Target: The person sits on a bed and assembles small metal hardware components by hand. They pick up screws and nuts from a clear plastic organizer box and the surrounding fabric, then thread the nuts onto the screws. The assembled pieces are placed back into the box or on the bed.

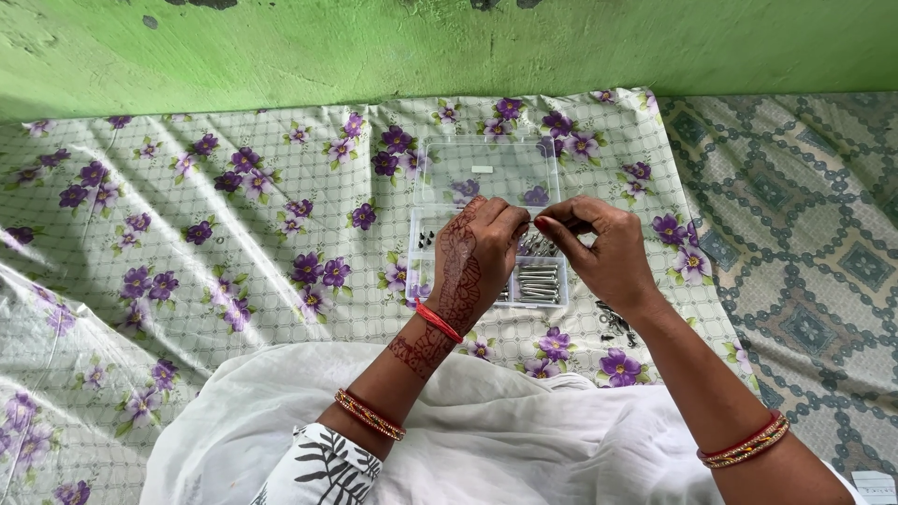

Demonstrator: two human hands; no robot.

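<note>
A clear plastic compartment box point(552, 295) lies on the flowered sheet, its clear lid point(486, 168) folded back toward the wall. Metal screws point(538, 281) fill the compartments. My left hand point(477, 257), patterned with henna and tied with a red thread at the wrist, hovers over the box with fingertips pinched. My right hand point(603, 248) meets it fingertip to fingertip, and both pinch a small part between them, too small to identify.
A loose pile of small dark screws point(615, 323) lies on the sheet right of the box. White cloth point(486, 440) covers my lap. A green patterned mat point(804, 234) lies at the right, and a green wall point(449, 47) runs along the back.
</note>
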